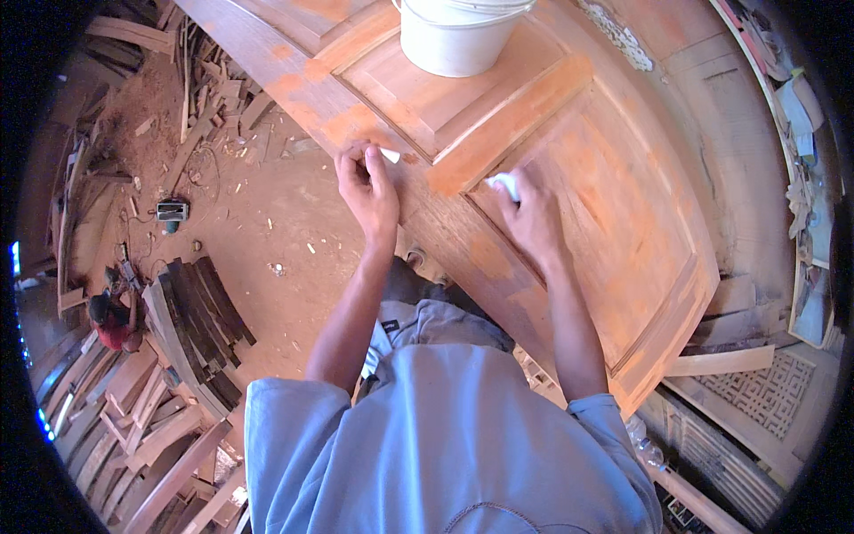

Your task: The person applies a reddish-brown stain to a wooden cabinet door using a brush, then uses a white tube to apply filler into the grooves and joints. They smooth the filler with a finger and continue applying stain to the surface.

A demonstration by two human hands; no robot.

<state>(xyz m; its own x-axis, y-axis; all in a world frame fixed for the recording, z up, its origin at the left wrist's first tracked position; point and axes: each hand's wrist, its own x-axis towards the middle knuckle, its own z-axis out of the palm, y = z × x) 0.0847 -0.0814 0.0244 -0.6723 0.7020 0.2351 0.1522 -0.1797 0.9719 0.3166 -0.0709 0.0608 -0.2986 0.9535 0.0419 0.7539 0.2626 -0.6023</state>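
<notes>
A panelled wooden door [614, 222] lies in front of me, brown with orange patches. My left hand [365, 182] is at its near left edge, the fingers curled around a small white piece [390, 155] that sticks out by the fingertips; its kind cannot be made out. My right hand [531, 218] is over the larger recessed panel, close to the panel's moulding. It is closed on a white wad [505, 184], perhaps cloth or folded paper, partly hidden by the fingers. Farther off on the door stands a white bucket [458, 40].
Wood offcuts [227, 98] litter the dirt floor at the far left. Stacked dark boards [200, 311] and lighter planks [142, 400] lie to the left, near another person [114, 311]. A carved lattice panel [761, 392] leans at the right. A small boxy device [172, 211] sits on the floor.
</notes>
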